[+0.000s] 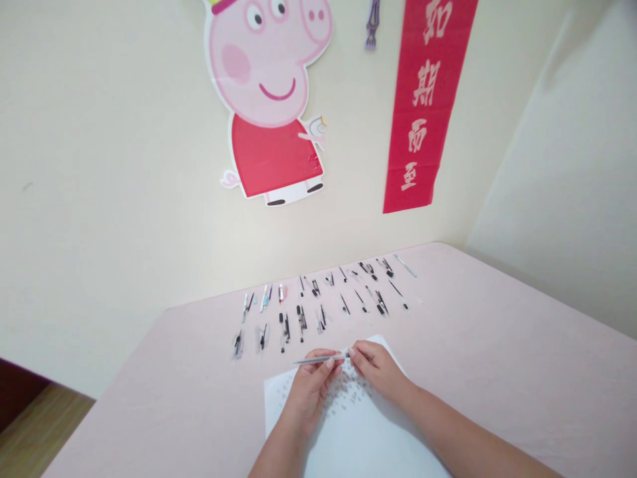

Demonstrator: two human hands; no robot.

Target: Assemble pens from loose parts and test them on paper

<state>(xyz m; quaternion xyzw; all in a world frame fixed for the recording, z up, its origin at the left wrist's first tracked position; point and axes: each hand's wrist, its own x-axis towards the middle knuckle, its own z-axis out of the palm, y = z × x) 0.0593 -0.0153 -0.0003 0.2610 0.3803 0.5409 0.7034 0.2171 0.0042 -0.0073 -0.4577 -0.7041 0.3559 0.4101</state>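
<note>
My left hand (pixel 309 385) and my right hand (pixel 377 367) meet over a white sheet of paper (pixel 358 431) with faint markings on it. Between them they hold a thin grey pen (pixel 318 360) lying nearly level. The left fingers pinch its middle and the right fingertips pinch its right end. Both hands are closed on it. Beyond the hands, several pens and pen parts (pixel 318 299) lie in rows on the pink table (pixel 497 358).
The table stands against a cream wall. A cartoon pig sticker (pixel 271 99) and a red banner with gold characters (pixel 425 99) hang on that wall. Wooden floor (pixel 34 431) shows past the table's left edge.
</note>
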